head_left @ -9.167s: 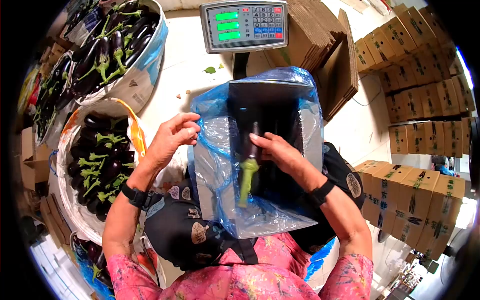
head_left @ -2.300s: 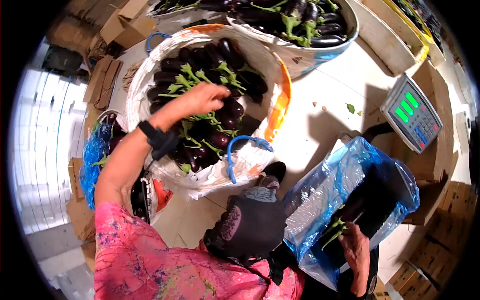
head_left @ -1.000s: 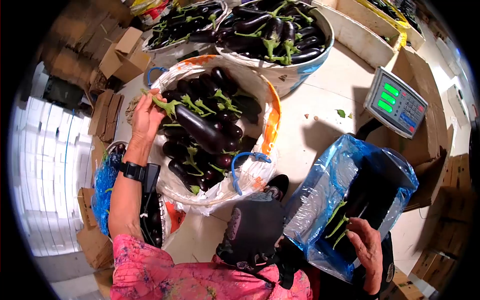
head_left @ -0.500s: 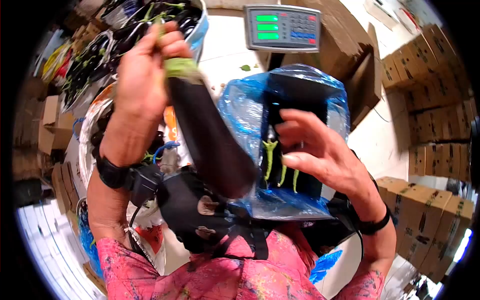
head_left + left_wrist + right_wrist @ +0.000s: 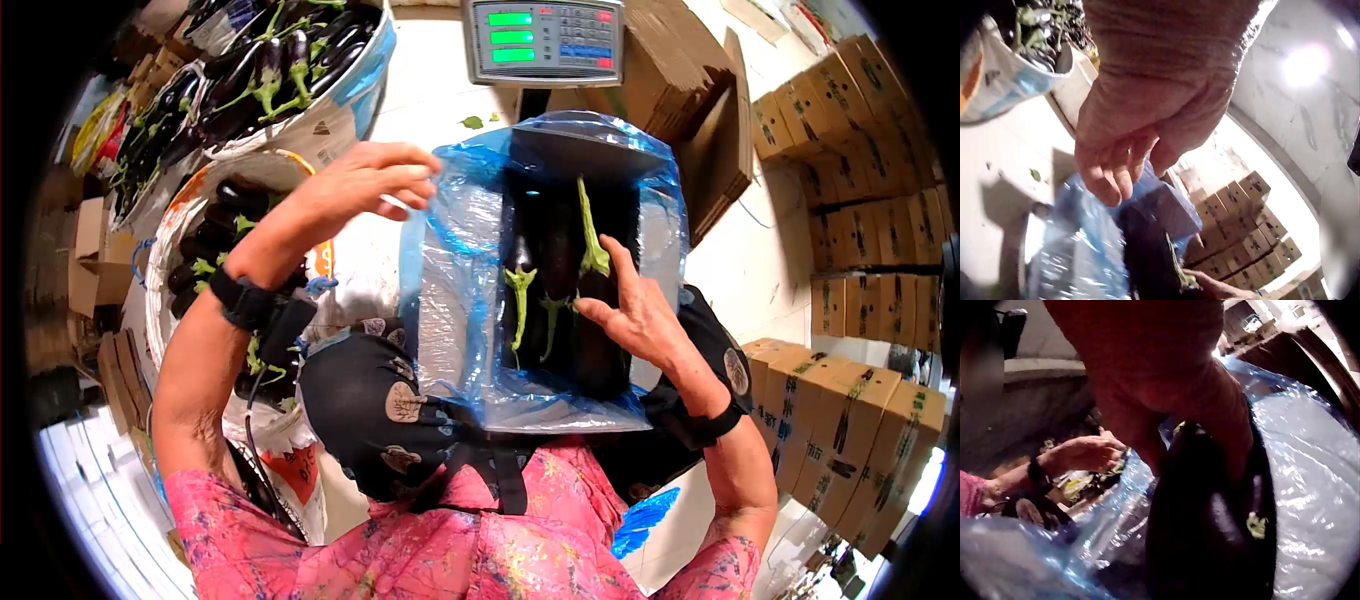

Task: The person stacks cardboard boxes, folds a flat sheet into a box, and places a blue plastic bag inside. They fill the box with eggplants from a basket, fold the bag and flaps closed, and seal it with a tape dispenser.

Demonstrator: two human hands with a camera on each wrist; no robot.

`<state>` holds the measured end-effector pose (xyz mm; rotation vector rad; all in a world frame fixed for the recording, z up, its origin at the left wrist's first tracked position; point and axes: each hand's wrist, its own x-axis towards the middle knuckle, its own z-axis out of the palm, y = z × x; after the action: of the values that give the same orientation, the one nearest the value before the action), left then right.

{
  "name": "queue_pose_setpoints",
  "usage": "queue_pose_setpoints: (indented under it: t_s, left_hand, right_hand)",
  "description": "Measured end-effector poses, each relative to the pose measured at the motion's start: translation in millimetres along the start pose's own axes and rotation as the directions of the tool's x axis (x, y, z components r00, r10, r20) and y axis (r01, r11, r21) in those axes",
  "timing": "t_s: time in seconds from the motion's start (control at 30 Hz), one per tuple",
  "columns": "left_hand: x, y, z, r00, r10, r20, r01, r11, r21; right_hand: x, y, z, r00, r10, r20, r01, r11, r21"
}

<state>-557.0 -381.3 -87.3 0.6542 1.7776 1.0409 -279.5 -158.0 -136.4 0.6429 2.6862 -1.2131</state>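
My right hand grips a large dark eggplant inside a box lined with blue plastic film. Its green stem points away from me, toward the box's far wall. In the right wrist view, thumb and fingers straddle the glossy eggplant. Beside it in the box lie other eggplants, one with its green stem turned toward me. My left hand hangs off the box's left edge, fingers loosely bent and holding nothing. The left wrist view shows this hand above the film.
A scale display with green readouts stands behind the box. At left are a white basket of eggplants and a larger tub of them. Flattened cardboard leans behind right; stacked cartons line the right side.
The left hand took an eggplant from the basket by its stem and brought it over. It has let go; the right hand now holds that eggplant in the box.
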Motion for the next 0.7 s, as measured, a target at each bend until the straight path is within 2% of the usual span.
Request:
queue_pose_setpoints:
  t_s: [0.07,0.13,0.2,0.27,0.33,0.4,0.43,0.47,0.53,0.6,0.63,0.7]
  left_hand:
    - [-21.3,-32.8,-34.4,0.984,-0.086,-0.158,0.076,0.995,-0.072]
    - [-50.7,-79.4,-72.8,0.965,-0.099,-0.244,0.066,0.988,-0.137]
    - [-87.4,-123.3,-104.0,0.908,-0.182,-0.378,0.132,0.979,-0.153]
    - [-126.8,-185.6,-133.5,0.832,-0.258,-0.492,0.184,0.964,-0.194]
    - [-167.6,-235.8,-148.7,0.766,-0.352,-0.537,0.263,0.935,-0.237]
    - [-198.0,-280.9,-153.0,0.727,-0.392,-0.564,0.406,0.908,-0.107]
    - [-206.8,-296.6,-143.6,0.712,-0.265,-0.65,0.487,0.853,0.185]
    - [-210.8,-316.2,-137.4,0.719,-0.196,-0.667,0.483,0.83,0.277]
    - [-214.2,-338.8,-120.2,0.709,-0.232,-0.666,0.509,0.822,0.256]
    - [-215.6,-353.6,-106.8,0.708,-0.054,-0.704,0.495,0.749,0.44]
    - [-217.6,-366.3,-107.3,0.697,-0.067,-0.714,0.518,0.735,0.436]
    - [-228.2,-374.7,-107.0,0.716,-0.046,-0.697,0.564,0.627,0.538]
  right_hand:
    - [7.8,5.5,13.4,1.0,0.026,-0.009,-0.027,0.992,-0.122]
    - [15.0,10.7,21.5,1.0,-0.003,-0.022,-0.003,0.954,-0.301]
    - [22.1,18.3,28.8,0.998,-0.032,0.046,0.053,0.801,-0.596]
    - [24.4,22.9,33.4,0.998,-0.015,0.069,0.055,0.772,-0.633]
    - [27.5,13.5,29.1,0.986,0.116,0.117,-0.01,0.753,-0.658]
    - [34.2,17.5,25.0,0.975,0.152,0.164,-0.019,0.789,-0.614]
    - [36.6,16.0,24.0,0.97,0.171,0.172,-0.028,0.782,-0.623]
    - [39.1,15.3,23.4,0.966,0.191,0.176,-0.038,0.774,-0.632]
    - [39.0,23.9,22.4,0.97,0.156,0.186,-0.001,0.767,-0.642]
    - [39.2,30.7,21.6,0.973,0.135,0.188,0.019,0.762,-0.647]
    - [39.0,32.1,19.2,0.973,0.134,0.187,0.02,0.76,-0.65]
    - [41.4,20.5,17.9,0.966,0.17,0.192,-0.007,0.765,-0.644]
